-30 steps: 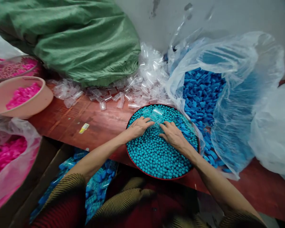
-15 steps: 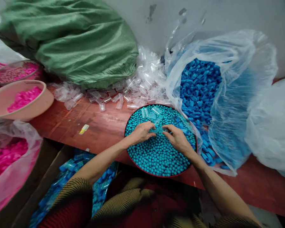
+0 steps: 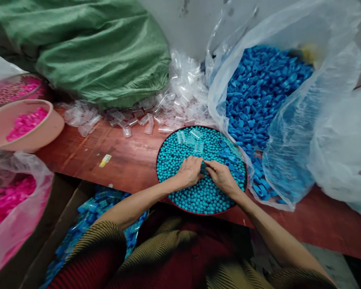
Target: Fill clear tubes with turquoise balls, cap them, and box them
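A round, red-rimmed tub point(image 3: 161, 181) full of small turquoise-blue beads point(image 3: 209, 200) stands on the table in front of me. Over its middle my left hand point(image 3: 192, 171) and my right hand point(image 3: 221, 176) meet, fingers closed. Between their fingertips is a small clear tube point(image 3: 203, 167) that looks blue-green inside; fingers hide most of it. Several other clear tubes point(image 3: 190, 140) lie on the beads behind my hands. Some blue plastic caps point(image 3: 228, 154) rest on the beads at the tub's right side.
A plastic bag of blue caps point(image 3: 258, 92) opens at the right. Loose clear tubes point(image 3: 180, 96) are heaped behind the tub beside a green cloth sack point(image 3: 102, 52). A pink bowl point(image 3: 52, 128) stands left; below the table edge sits a box of filled blue tubes point(image 3: 93, 212).
My hands have come together and closed around the small tube, having been slightly apart with fingers curled. The view has shifted a little, and more of the blue caps' bag shows.
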Available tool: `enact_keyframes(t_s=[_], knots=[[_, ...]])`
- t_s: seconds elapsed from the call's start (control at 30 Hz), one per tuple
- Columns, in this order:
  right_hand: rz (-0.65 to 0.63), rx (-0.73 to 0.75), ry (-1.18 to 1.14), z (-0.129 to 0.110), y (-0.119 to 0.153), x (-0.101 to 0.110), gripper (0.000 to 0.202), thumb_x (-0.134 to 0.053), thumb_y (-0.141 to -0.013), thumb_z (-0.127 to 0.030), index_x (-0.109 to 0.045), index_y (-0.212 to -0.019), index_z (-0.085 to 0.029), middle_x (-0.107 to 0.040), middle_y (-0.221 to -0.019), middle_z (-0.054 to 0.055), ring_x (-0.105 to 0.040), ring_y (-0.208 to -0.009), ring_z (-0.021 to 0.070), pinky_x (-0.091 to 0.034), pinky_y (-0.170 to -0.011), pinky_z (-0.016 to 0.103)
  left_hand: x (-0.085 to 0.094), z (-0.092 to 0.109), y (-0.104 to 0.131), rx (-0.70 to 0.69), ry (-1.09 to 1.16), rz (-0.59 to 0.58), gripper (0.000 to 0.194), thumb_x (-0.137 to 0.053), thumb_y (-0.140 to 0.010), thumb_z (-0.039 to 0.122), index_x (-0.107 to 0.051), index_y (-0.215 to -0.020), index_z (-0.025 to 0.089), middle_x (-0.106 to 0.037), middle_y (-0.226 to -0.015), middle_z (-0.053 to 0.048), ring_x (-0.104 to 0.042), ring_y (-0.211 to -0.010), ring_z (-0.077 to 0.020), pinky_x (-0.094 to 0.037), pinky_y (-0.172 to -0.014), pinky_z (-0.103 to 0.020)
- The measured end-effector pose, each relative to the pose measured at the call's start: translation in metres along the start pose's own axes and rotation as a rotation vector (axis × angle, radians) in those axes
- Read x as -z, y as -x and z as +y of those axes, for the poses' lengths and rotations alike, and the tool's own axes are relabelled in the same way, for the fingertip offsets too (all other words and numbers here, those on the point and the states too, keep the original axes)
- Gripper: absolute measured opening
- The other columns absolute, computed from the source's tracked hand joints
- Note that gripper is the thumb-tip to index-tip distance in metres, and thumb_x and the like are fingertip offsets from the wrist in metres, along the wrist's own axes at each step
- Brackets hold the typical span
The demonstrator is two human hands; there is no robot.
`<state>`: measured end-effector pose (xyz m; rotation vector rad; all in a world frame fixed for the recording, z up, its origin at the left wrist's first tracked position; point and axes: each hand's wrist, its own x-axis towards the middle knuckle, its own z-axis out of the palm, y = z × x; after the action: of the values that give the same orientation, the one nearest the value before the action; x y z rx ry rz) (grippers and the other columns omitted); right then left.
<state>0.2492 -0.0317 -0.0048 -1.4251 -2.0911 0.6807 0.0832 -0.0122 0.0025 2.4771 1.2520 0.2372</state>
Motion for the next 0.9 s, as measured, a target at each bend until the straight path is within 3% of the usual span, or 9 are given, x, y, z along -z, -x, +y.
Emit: enact_keyframes(t_s=[0.1,0.17,0.3,0.37,0.43,0.57,0.7,0.77,0.9], knots=[[-0.037,0.024,0.095,0.0,-0.003,0.007,0.034,-0.036,-0.09,-0.017,-0.065,-0.107,-0.022,-0.066,-0.083,0.007,-0.062,-0.077,0.0203,-0.049,-0.073,0.034,0.001,0.005,0.003,-0.01,-0.087,-0.038,0.026,-0.056,-0.083,0.031,-0.048,-0.101,0.014,-0.054,-0.107,-0.011,-0.048,-0.101,-0.0263,-0.043,-0.083,-0.041],[-0.011,0.047,0.213,-0.002,-0.014,0.013,0.034,-0.037,-0.09,-0.018,-0.064,-0.11,-0.021,-0.066,-0.095,0.009,-0.062,-0.087,0.0224,-0.049,-0.076,0.034,0.003,0.007,0.008,-0.014,-0.097,-0.021,0.025,-0.057,-0.082,0.03,-0.048,-0.099,0.014,-0.054,-0.106,-0.011,-0.047,-0.102,-0.0262,-0.043,-0.084,-0.041],[-0.005,0.085,0.466,-0.009,-0.05,0.016,0.04,-0.055,-0.085,-0.028,-0.054,-0.122,-0.016,-0.055,-0.122,0.016,-0.055,-0.104,0.0284,-0.046,-0.081,0.036,0.007,0.004,0.014,0.021,-0.139,-0.008,0.02,-0.052,-0.083,0.023,-0.047,-0.101,0.015,-0.055,-0.101,-0.01,-0.049,-0.097,-0.0249,-0.044,-0.084,-0.041],[-0.068,0.081,0.538,-0.008,-0.066,0.011,0.038,-0.056,-0.085,-0.03,-0.055,-0.119,-0.014,-0.055,-0.119,0.016,-0.054,-0.102,0.0274,-0.045,-0.079,0.033,0.01,0.0,0.015,0.059,-0.158,-0.022,0.02,-0.051,-0.083,0.021,-0.046,-0.102,0.016,-0.056,-0.101,-0.009,-0.05,-0.095,-0.0248,-0.045,-0.083,-0.041],[-0.094,0.056,0.563,-0.005,-0.075,0.007,0.026,-0.046,-0.09,-0.027,-0.059,-0.109,-0.015,-0.059,-0.106,0.013,-0.055,-0.093,0.0228,-0.043,-0.074,0.029,0.011,-0.004,0.014,0.09,-0.145,-0.036,0.022,-0.054,-0.081,0.022,-0.046,-0.101,0.016,-0.055,-0.102,-0.009,-0.05,-0.096,-0.0254,-0.046,-0.083,-0.042],[0.022,0.057,0.485,0.004,-0.065,0.007,0.03,-0.033,-0.094,-0.02,-0.062,-0.098,-0.017,-0.06,-0.088,0.008,-0.055,-0.083,0.018,-0.039,-0.07,0.025,0.007,-0.013,0.016,0.096,-0.037,0.035,0.029,-0.06,-0.076,0.019,-0.043,-0.1,0.017,-0.049,-0.116,-0.013,-0.048,-0.11,-0.0269,-0.045,-0.09,-0.045],[0.084,0.064,0.218,0.003,-0.042,0.004,0.024,-0.044,-0.091,-0.025,-0.067,-0.094,-0.019,-0.061,-0.083,0.006,-0.057,-0.077,0.0164,-0.042,-0.068,0.025,-0.004,-0.018,0.019,0.014,0.017,0.168,0.03,-0.06,-0.074,0.014,-0.042,-0.099,0.014,-0.023,-0.144,-0.021,-0.022,-0.136,-0.0356,-0.033,-0.105,-0.053],[0.024,0.06,0.085,0.002,-0.035,0.0,0.02,-0.049,-0.088,-0.022,-0.068,-0.09,-0.018,-0.063,-0.079,0.005,-0.059,-0.075,0.0155,-0.044,-0.071,0.025,-0.007,-0.019,0.018,-0.033,0.025,0.164,0.031,-0.057,-0.074,0.013,-0.042,-0.101,0.013,-0.023,-0.144,-0.022,-0.018,-0.138,-0.0365,-0.031,-0.107,-0.053],[-0.255,0.057,0.038,-0.001,-0.038,0.005,0.025,-0.046,-0.084,-0.011,-0.069,-0.089,-0.018,-0.069,-0.084,0.005,-0.062,-0.08,0.0154,-0.046,-0.074,0.025,-0.003,-0.017,0.015,-0.041,0.067,0.064,0.048,-0.057,-0.075,0.016,-0.037,-0.118,0.013,-0.048,-0.123,-0.016,-0.043,-0.121,-0.0302,-0.042,-0.097,-0.048]])
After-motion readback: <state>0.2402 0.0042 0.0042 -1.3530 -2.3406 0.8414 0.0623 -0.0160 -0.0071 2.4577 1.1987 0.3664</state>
